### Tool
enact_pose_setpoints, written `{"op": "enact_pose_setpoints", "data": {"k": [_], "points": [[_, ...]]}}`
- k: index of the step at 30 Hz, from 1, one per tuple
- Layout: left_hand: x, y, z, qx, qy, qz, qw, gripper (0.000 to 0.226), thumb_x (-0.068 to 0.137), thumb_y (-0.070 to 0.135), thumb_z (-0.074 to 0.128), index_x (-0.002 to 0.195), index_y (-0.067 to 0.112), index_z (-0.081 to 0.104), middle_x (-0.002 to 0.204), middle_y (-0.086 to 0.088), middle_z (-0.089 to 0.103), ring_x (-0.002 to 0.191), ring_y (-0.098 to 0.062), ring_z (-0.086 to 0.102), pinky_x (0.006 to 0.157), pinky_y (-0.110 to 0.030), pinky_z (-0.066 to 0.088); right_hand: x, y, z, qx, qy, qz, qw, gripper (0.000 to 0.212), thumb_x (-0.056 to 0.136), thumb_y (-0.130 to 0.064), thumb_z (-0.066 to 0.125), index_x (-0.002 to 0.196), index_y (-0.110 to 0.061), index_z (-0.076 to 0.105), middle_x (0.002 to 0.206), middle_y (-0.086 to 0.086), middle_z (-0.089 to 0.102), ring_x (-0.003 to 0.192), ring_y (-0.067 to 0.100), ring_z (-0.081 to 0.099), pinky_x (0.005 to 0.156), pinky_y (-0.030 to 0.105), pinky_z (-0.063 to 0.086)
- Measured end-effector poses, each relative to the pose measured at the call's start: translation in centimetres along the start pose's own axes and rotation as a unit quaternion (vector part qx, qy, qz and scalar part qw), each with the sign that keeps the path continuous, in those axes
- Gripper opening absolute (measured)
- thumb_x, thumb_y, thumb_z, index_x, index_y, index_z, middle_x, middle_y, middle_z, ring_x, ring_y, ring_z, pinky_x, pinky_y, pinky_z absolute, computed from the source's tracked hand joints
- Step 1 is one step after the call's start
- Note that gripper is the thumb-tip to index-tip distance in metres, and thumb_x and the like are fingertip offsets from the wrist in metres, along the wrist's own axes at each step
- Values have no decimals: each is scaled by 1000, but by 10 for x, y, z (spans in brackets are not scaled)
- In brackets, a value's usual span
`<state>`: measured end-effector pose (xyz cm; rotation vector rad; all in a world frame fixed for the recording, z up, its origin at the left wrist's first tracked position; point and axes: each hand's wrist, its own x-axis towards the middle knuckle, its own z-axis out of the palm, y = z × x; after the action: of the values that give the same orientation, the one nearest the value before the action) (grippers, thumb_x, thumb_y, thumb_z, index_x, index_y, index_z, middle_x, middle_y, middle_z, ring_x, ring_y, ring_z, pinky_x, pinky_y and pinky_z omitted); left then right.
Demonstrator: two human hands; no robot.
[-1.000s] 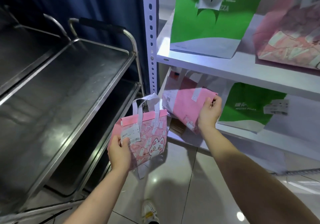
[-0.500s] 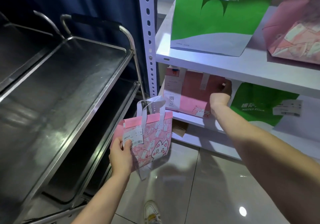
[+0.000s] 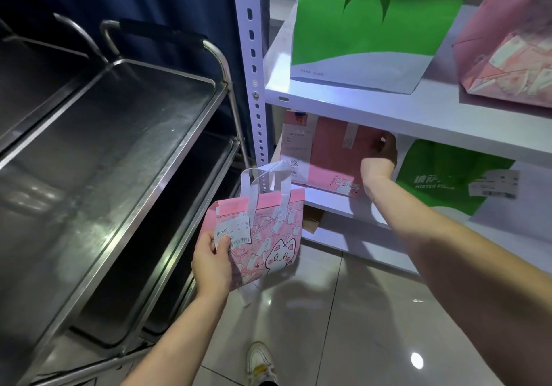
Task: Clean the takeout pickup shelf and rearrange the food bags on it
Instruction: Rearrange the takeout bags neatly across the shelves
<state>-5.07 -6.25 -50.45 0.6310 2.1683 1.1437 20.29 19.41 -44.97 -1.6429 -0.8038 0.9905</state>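
Observation:
My left hand (image 3: 213, 263) pinches a small pink bag with a cartoon cat (image 3: 263, 236) by its lower left corner, holding it in the air beside the white shelf unit (image 3: 388, 110). A second pink bag (image 3: 328, 155) stands upright at the left end of the lower shelf, under the upper board. My right hand (image 3: 380, 154) reaches into that lower shelf and grips the second bag's right edge.
A green pizza bag (image 3: 448, 176) stands to the right on the lower shelf. On the upper shelf are a larger green bag (image 3: 367, 27) and a pink bag (image 3: 507, 51). A steel trolley (image 3: 119, 152) with tiers stands at the left. My shoe (image 3: 260, 361) is on the tiled floor.
My right hand pushed the second pink bag from a tilt at the shelf's front back into the lower shelf and stood it upright. The cat bag in my left hand barely shifted.

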Motion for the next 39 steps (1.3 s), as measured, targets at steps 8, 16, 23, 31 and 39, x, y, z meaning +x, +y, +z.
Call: {"op": "enact_pose_setpoints", "data": {"k": [8,16,23,31,39], "points": [[-19,9,-2,-16,-4,-2,1000,12,98,22,63,86,22,60,88,-2,70,85,-24,70,76,-48,60,-20,21,-19,-54,-15,-11,998,56,103,9,35,152,-17,43,154,6,48,136,21,48,107,21,36],[-54,23,-5,-47,-6,7,999,9,93,19,62,85,17,60,85,-8,70,86,-33,69,76,-48,57,-74,67,-65,-19,-90,-11,996,40,105,-7,52,144,-12,50,132,11,61,109,19,56,94,31,45],[-105,44,7,-67,-38,16,997,4,98,20,62,94,20,64,94,0,74,89,-21,73,82,-54,61,-143,83,-133,-45,-139,-11,989,30,106,-21,56,135,-14,58,123,0,63,111,15,59,79,9,43],[-190,77,50,-81,-114,15,990,3,97,13,61,98,12,65,95,-3,76,91,-24,75,80,-48,63,-165,82,-248,-7,-93,19,995,18,102,-24,62,119,-16,67,109,-2,74,93,1,71,67,12,53],[-263,103,127,-67,-226,42,971,9,99,8,58,103,7,66,101,-4,76,91,-21,72,69,-28,58,-150,75,-367,46,25,44,998,9,103,-21,59,104,-24,67,101,1,77,92,19,75,78,41,62]]}}
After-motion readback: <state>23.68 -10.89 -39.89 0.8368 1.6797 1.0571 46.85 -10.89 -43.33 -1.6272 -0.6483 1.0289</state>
